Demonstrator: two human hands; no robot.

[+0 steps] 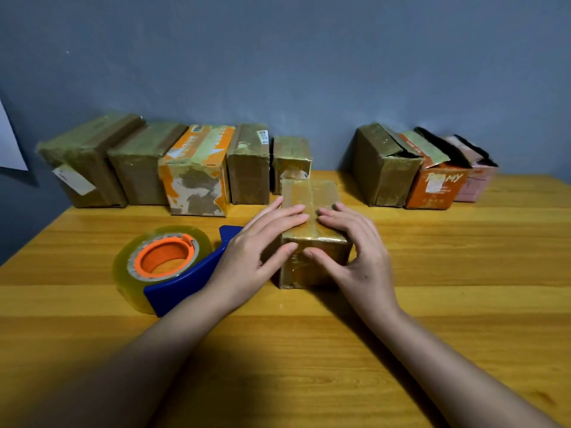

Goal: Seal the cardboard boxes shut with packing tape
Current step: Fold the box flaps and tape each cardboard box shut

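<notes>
1. Pressing down the tape, I keep both hands on the small cardboard box (312, 233) in the middle of the desk (463, 273); my left hand (259, 251) and right hand (355, 251) lie flat, fingers (296, 211) straight and open, not gripping anything.
2. The fingertips of both hands almost meet over the tape strip (309, 205) on the top face, and the thumbs press on the near face. I judge this is to rub the tape firmly over the edge so it sticks.
3. The long axis of the box runs away from me toward the wall, and the strip follows the same direction.
4. The tape dispenser (173, 267) rests on the desk just beside my left hand, so I can reach it easily.
5. Behind, a row of taped boxes (173, 168) stands at the left, while at the right the open boxes (426, 171) have their flaps still up. I believe these wait for sealing.
</notes>
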